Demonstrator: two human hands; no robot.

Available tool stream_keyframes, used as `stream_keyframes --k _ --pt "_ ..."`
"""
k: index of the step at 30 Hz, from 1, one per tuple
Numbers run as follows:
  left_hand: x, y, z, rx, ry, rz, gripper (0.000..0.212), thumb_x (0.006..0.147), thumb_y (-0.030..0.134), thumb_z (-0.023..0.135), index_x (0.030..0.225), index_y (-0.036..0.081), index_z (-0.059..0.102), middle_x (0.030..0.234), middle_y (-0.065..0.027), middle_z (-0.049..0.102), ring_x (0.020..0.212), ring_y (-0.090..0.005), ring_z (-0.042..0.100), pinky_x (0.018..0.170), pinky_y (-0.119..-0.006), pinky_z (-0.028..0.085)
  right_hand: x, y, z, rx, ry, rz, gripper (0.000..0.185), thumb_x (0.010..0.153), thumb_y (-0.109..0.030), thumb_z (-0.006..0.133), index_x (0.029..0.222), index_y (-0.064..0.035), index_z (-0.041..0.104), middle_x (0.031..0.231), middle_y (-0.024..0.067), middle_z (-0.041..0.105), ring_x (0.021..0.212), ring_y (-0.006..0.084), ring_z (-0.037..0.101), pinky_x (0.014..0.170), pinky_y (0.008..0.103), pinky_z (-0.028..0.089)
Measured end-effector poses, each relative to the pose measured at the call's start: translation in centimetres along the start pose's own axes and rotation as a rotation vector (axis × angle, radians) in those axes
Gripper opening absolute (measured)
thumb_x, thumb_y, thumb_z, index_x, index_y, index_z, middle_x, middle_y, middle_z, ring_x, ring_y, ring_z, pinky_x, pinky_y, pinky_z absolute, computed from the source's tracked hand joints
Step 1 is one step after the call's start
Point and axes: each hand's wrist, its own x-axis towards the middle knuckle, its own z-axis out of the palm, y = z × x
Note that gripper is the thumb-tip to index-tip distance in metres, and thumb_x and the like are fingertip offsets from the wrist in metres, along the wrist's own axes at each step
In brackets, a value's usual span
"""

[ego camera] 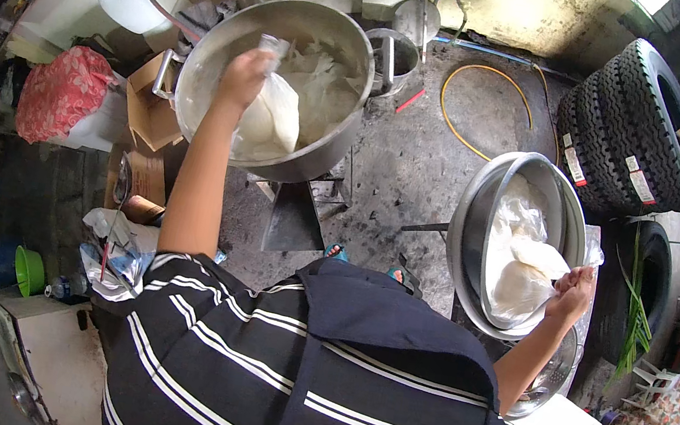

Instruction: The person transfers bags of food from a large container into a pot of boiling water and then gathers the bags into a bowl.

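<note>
My left hand (246, 81) grips the gathered top of a clear plastic bag with white contents (277, 110), held over a large metal pot (351, 141). Inside the pot are more whitish plastic bags (327, 84) and what looks like cloudy liquid. On the right, my right hand (571, 292) holds the twisted neck of another white-filled plastic bag (540, 256). That bag is at the rim of a metal basin (488, 236), where several similar bags (510, 283) lie. The basin sits inside a wider metal basin (458, 258).
A metal stand (295, 219) is beneath the pot. A lidless metal pot (408, 56) stands behind it, and a yellow hose (447, 106) curves over the floor. Stacked tires (621, 123) are at the right, an open cardboard box (148, 115) at the left.
</note>
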Motion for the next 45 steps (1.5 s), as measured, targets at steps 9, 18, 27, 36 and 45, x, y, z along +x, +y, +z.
stream_keyframes --k 9,18,27,36,45 --pt "2.6 -13.4 -3.1 1.024 -0.496 -0.376 0.03 0.071 0.027 0.048 0.086 0.004 0.059 0.088 -0.0165 0.059 0.083 -0.0298 0.055 0.072 -0.036 0.042 -2.6 -5.3 8.2 0.079 -0.224 -0.115 0.024 0.087 -0.026 0.041 0.067 -0.0113 0.039 0.054 -0.0039 0.032 0.04 0.0044 0.023 0.04 0.0207 0.019" --pt "-6.0 -0.3 -9.2 0.349 0.35 0.291 0.018 0.078 0.011 0.05 0.093 0.003 0.056 0.099 -0.0102 0.053 0.093 -0.0199 0.05 0.083 -0.03 0.036 -5.0 -8.7 23.5 0.307 -0.715 0.058 0.019 0.085 -0.023 0.043 0.069 -0.0128 0.04 0.058 -0.003 0.03 0.044 0.0065 0.021 0.043 0.0216 0.02" --pt "-26.5 -8.8 -11.6 -0.071 1.169 -0.018 0.015 0.082 0.014 0.046 0.086 0.001 0.05 0.081 -0.0065 0.051 0.078 -0.0149 0.05 0.073 -0.025 0.04 -8.0 -2.7 39.9 0.263 -0.927 0.256 0.02 0.085 -0.018 0.043 0.069 -0.0069 0.04 0.062 0.0011 0.04 0.051 0.0098 0.035 0.046 0.0226 0.028" --pt "-59.0 -21.9 -1.9 0.543 0.676 -1.107 0.023 0.08 0.024 0.05 0.09 0.002 0.05 0.077 -0.0043 0.05 0.071 -0.0131 0.048 0.061 -0.025 0.041 -7.7 15.8 46.1 -0.614 -1.228 0.203 0.011 0.083 -0.02 0.044 0.076 -0.011 0.044 0.059 0.0 0.042 0.046 0.0089 0.036 0.041 0.0224 0.029" --pt "-55.8 -22.4 0.1 -0.449 0.736 -1.343 0.021 0.081 0.022 0.048 0.095 0.005 0.048 0.077 -0.0033 0.05 0.064 -0.0114 0.048 0.055 -0.024 0.04 -8.7 19.4 47.4 -1.403 -1.872 -0.669 0.023 0.079 -0.022 0.047 0.091 -0.0025 0.053 0.091 0.012 0.055 0.083 0.0219 0.052 0.07 0.0314 0.04"
